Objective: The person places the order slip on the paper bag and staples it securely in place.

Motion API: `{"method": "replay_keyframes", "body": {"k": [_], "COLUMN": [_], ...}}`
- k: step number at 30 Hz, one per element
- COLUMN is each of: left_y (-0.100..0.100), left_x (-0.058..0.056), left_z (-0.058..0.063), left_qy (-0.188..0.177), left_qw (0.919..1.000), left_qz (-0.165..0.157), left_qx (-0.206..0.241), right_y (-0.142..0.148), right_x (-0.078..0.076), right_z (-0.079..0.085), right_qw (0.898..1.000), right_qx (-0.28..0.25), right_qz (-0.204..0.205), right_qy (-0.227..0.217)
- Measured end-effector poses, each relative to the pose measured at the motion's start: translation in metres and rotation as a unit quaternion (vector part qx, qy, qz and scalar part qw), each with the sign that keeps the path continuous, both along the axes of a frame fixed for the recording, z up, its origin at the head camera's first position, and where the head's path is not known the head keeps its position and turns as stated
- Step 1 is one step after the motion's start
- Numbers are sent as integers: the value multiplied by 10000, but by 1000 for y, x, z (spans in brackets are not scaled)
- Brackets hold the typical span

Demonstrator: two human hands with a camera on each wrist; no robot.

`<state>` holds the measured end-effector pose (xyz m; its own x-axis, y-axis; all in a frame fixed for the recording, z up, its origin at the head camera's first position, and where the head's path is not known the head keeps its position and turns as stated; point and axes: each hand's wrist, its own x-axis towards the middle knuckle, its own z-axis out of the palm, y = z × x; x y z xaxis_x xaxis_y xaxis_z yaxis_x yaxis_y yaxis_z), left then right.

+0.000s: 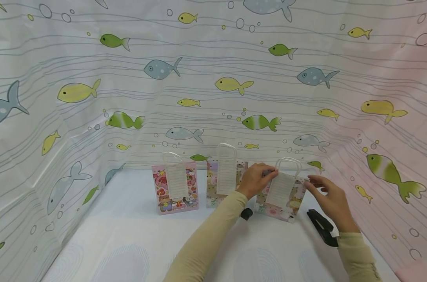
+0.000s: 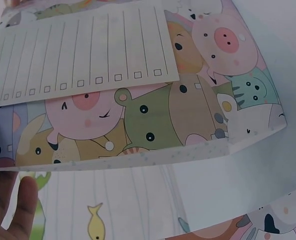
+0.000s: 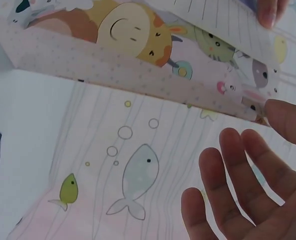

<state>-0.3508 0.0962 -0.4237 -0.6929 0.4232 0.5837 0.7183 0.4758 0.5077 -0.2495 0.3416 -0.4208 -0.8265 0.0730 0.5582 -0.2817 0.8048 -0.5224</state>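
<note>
A small gift bag (image 1: 295,197) with cartoon animals and a white twisted handle stands tilted at the right of the table. A lined paper strip with checkboxes (image 1: 281,190) lies against its front. My left hand (image 1: 257,180) pinches the bag's top left edge, a fingertip pressing the strip. In the left wrist view, other fingers (image 2: 25,205) of that hand extend past the bag's side. My right hand (image 1: 329,197) is at the bag's right edge, thumb touching its top corner. Its other fingers (image 3: 232,165) are spread and hold nothing.
A black stapler (image 1: 322,227) lies right of the bag, near my right forearm. A small black object (image 1: 246,214) lies beside my left wrist. Another animal bag (image 1: 212,188) and a pink cartoon bag (image 1: 160,196), both with lined strips, stand to the left. Fish-print sheeting (image 1: 185,90) surrounds the table.
</note>
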Motion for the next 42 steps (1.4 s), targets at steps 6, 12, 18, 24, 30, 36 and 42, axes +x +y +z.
{"method": "replay_keyframes", "body": {"k": [6,12,18,24,30,36,42], "left_y": [0,0,0,0,-1,0,0], "left_x": [0,1,0,1,0,0,0], "left_z": [-1,1,1,4,5,5,3], "left_qy": [-21,38,-21,-73,-64,-145,-222], "left_qw": [10000,10000,10000,9999,9999,9999,9997], "left_qz": [-56,-46,-55,-100,-93,-55,-63], "left_qx": [38,-4,17,30,-13,-2,15], "right_y": [14,27,49,72,82,88,86], "right_x": [8,16,23,26,31,33,30], "right_z": [-5,-16,-27,-40,-51,-53,-56], "right_qw": [9993,9920,9700,9391,9109,8977,9032], "right_qx": [204,395,621,773,459,214,23], "right_qz": [-108,-219,-340,-392,-394,-297,-154], "right_qy": [-280,-1176,-2326,-3326,-4081,-4390,-4290]}}
